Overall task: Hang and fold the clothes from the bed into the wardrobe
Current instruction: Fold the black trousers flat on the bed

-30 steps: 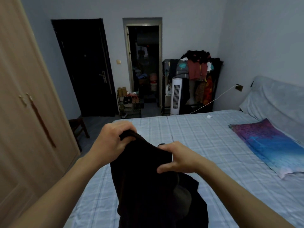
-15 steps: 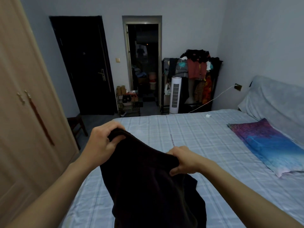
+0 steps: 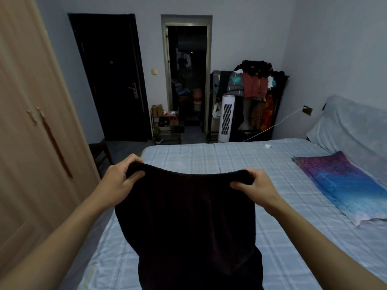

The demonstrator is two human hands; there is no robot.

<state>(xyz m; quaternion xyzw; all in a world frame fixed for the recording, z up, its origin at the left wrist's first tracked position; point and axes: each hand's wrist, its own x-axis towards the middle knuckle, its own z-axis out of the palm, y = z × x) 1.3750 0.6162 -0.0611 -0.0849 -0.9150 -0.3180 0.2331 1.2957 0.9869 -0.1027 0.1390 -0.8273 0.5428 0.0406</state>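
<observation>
A black garment [image 3: 188, 222] hangs spread out in front of me above the bed [image 3: 282, 237]. My left hand [image 3: 118, 183] pinches its top left corner and my right hand [image 3: 258, 187] pinches its top right corner, so the upper edge runs stretched between them. The cloth's lower part drops out of the bottom of the view. The wardrobe [image 3: 27, 143], light wood with its doors closed, fills the left side.
A purple and blue pillow [image 3: 345, 185] lies on the bed's right side below a covered headboard [image 3: 356, 130]. A dark stool [image 3: 100, 153] stands between wardrobe and bed. At the back are a black door [image 3: 111, 80], an open doorway, a white tower fan [image 3: 226, 118] and a loaded clothes rack [image 3: 255, 91].
My hands have moved apart, the right one sliding to the right along the garment's top edge. The bunched black cloth now hangs spread flat between them.
</observation>
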